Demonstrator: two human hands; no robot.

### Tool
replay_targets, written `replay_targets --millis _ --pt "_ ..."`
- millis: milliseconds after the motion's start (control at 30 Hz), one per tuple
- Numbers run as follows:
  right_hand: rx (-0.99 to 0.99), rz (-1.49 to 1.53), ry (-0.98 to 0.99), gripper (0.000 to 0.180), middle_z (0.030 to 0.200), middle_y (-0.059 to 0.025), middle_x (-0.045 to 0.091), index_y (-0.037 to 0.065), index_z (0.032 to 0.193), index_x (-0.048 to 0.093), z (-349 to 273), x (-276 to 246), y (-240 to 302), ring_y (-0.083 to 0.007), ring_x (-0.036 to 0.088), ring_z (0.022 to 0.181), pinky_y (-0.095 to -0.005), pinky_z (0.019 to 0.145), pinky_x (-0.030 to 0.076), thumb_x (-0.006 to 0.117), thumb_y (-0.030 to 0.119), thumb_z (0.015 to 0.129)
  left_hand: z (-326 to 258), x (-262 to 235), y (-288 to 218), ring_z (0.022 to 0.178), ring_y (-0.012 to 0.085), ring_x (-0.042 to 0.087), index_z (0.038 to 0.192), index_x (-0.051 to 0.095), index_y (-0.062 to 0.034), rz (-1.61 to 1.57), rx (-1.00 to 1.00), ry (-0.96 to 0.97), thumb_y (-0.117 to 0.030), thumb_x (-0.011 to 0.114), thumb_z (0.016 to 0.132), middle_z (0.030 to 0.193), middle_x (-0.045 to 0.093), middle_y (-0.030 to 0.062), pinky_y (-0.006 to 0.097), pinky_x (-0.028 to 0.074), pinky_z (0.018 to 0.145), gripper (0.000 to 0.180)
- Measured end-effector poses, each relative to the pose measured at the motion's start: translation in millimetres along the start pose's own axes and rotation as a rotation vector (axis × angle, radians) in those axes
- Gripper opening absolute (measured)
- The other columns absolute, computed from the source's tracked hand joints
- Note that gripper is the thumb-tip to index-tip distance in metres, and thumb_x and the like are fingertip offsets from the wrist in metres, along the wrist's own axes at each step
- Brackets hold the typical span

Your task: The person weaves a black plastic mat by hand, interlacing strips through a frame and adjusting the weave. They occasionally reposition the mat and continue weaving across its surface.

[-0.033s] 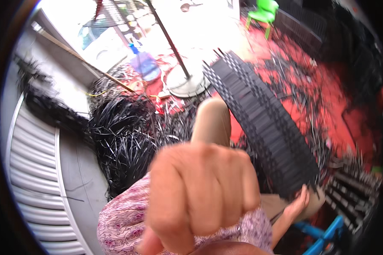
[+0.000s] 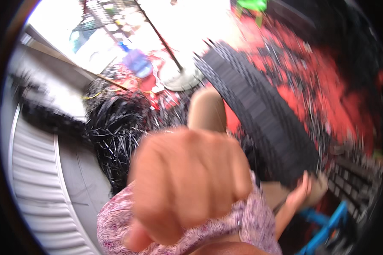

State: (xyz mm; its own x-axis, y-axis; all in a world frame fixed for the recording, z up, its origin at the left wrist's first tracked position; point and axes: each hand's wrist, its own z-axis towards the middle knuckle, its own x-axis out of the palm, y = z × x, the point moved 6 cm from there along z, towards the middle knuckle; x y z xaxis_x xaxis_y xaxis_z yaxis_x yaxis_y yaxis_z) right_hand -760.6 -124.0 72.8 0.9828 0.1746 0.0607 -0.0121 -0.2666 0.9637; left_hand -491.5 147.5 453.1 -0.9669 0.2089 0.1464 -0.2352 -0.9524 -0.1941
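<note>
Close in front of the view, my left hand point(image 2: 191, 178) is closed with its fingers curled, blurred by motion. Whatever it may pinch is hidden. At the right, my right hand point(image 2: 299, 194) grips the near end of a long, curved black woven panel point(image 2: 259, 108). The panel slants from my right knee point(image 2: 317, 191) up toward the far middle, with dark strip ends poking out at its far end. Another covered knee point(image 2: 206, 108) shows beyond my left hand, beside the panel. Purple patterned cloth point(image 2: 119, 221) covers my lap.
Glossy black strips point(image 2: 115, 136) lie heaped at the left, with more scattered over the red floor. A pole on a round white base point(image 2: 181, 78), a blue jug point(image 2: 138, 63) and a green chair point(image 2: 253, 5) stand farther off. Blue bars point(image 2: 327, 227) are at the lower right.
The whole view has shifted, so the far things sit slightly higher and to the left. My left hand sits a little higher and farther left, still closed. My right hand stays on the panel.
</note>
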Motion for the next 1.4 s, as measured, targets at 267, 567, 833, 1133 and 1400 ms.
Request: replay_targets --millis 267,567,833,1133,1400 --pt "-0.025 0.295 -0.035 0.018 0.106 -0.0073 0.073 -0.004 0.108 0.072 -15 14 3 -0.0137 0.067 0.1 -0.0261 0.094 0.049 0.07 0.009 0.095 -124 -52 112 0.052 0.0056 0.049 0.071 0.064 -0.0078 0.394 -0.604 -0.371 -0.021 0.075 0.086 0.059 0.055 -0.0032 0.023 0.034 0.049 0.024" --pt "-0.016 0.29 -0.01 0.017 0.103 -0.0081 0.074 -0.001 0.105 0.07 -21 12 -7 -0.0127 0.066 0.1 -0.0269 0.095 0.049 0.073 0.012 0.095 -271 -37 198 0.074 0.008 0.063 0.105 0.075 0.0013 0.323 -1.544 -0.107 -0.02 0.065 0.101 0.083 0.069 0.0032 0.022 0.052 0.068 0.024" --pt "-0.083 -0.057 -0.019 0.018 0.087 -0.0042 0.072 0.001 0.101 0.073 -43 -5 33 -0.0101 0.065 0.07 -0.0236 0.063 0.052 0.071 0.018 0.097 -303 -22 225 0.079 0.0115 0.07 0.113 0.073 0.0035 0.547 -1.529 -0.065 -0.013 0.066 0.097 0.091 0.073 0.0082 0.025 0.056 0.073 0.024" --pt "-0.351 -0.663 0.07 0.015 0.079 -0.0157 0.071 0.003 0.092 0.071 -56 22 63 -0.0312 0.07 0.07 -0.0397 0.065 0.054 0.07 0.019 0.092 -274 -3 259 0.081 0.0314 0.071 0.104 0.071 -0.0011 1.226 -1.162 0.367 -0.033 0.076 0.087 0.087 0.073 0.0134 0.04 0.055 0.073 0.036" --pt "-0.485 -0.776 0.053 0.014 0.083 -0.0176 0.072 0.004 0.091 0.071 -50 32 59 -0.0382 0.07 0.079 -0.046 0.072 0.054 0.068 0.018 0.092 -280 2 270 0.082 0.0339 0.071 0.103 0.067 -0.0021 1.248 -1.237 0.316 -0.029 0.073 0.088 0.083 0.073 0.0132 0.043 0.055 0.073 0.031"
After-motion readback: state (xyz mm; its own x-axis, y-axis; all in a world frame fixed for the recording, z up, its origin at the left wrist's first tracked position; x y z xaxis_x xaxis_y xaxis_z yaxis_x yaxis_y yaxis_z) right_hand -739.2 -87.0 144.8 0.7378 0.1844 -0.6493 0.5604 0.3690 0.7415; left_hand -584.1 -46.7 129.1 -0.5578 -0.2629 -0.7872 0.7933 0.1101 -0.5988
